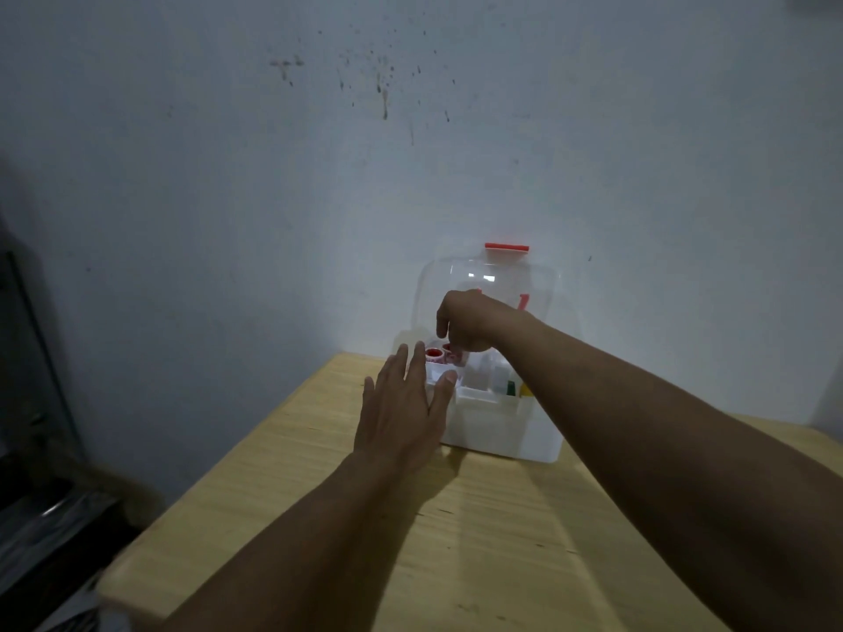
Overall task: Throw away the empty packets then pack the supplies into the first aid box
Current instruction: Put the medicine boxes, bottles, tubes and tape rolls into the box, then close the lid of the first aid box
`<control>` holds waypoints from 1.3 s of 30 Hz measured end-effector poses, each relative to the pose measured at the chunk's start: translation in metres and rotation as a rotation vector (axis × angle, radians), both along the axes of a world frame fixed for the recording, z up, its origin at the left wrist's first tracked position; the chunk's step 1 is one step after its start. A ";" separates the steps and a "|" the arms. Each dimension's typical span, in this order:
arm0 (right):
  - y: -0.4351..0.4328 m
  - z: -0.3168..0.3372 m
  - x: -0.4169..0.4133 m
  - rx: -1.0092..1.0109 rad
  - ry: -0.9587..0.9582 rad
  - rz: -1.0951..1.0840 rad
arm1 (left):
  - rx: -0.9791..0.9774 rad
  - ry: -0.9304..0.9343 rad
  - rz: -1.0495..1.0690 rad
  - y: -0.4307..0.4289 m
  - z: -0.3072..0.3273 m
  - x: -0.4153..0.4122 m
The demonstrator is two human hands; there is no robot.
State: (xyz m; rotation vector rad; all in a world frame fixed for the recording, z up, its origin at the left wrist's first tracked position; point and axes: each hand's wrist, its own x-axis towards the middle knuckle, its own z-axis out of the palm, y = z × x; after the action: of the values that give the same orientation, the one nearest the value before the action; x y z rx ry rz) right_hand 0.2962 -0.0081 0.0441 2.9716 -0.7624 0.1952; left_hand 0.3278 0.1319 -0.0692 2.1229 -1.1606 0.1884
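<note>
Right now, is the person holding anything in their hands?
The left hand is open and holds nothing. The right hand curls down over a red roll in the box; whether it grips it cannot be told.

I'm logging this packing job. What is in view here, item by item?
first aid box: one, white, far end of table, against the wall
lid: one, clear with red latch, raised upright
red-and-white rolls: apparently two, in the box's left compartment
green and yellow items: two, box's right side, too small to identify
table: one, pale wood
wall: white, speckled
left hand: open, at the box's left side
right hand: over the rolls, grip unclear
</note>
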 end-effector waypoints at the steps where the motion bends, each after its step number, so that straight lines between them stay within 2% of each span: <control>1: -0.001 -0.001 0.000 0.007 -0.009 -0.001 | 0.006 -0.005 -0.001 0.001 0.001 0.000; 4: -0.002 0.000 -0.004 0.000 -0.049 0.003 | 0.023 -0.027 -0.007 0.004 0.004 -0.002; 8: -0.005 0.017 -0.021 -0.019 -0.199 -0.025 | 0.000 -0.027 -0.028 0.004 0.020 0.000; 13: -0.015 0.052 -0.064 -0.243 -0.416 -0.101 | -0.021 -0.088 -0.028 -0.023 0.059 0.020; 16: -0.027 0.061 -0.090 -0.321 -0.453 -0.178 | -0.013 -0.140 -0.044 -0.043 0.082 0.028; 20: -0.042 0.058 -0.110 -0.208 -0.402 -0.289 | 0.000 -0.227 -0.072 -0.066 0.102 0.037; 25: -0.050 0.048 -0.121 -0.042 -0.369 -0.281 | 0.027 -0.205 -0.116 -0.082 0.114 0.041; 34: -0.026 0.047 -0.133 0.029 -0.512 -0.259 | -0.149 -0.245 0.005 -0.059 0.127 0.027; 39: -0.004 0.039 -0.158 0.087 -0.542 -0.217 | -0.297 -0.211 -0.091 -0.034 0.110 0.013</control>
State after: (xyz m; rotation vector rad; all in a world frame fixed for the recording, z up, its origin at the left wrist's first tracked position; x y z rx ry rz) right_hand 0.1381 -0.0126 0.0829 2.9000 -1.1578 1.0007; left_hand 0.3412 0.0980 0.0405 1.8177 -1.2604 0.5209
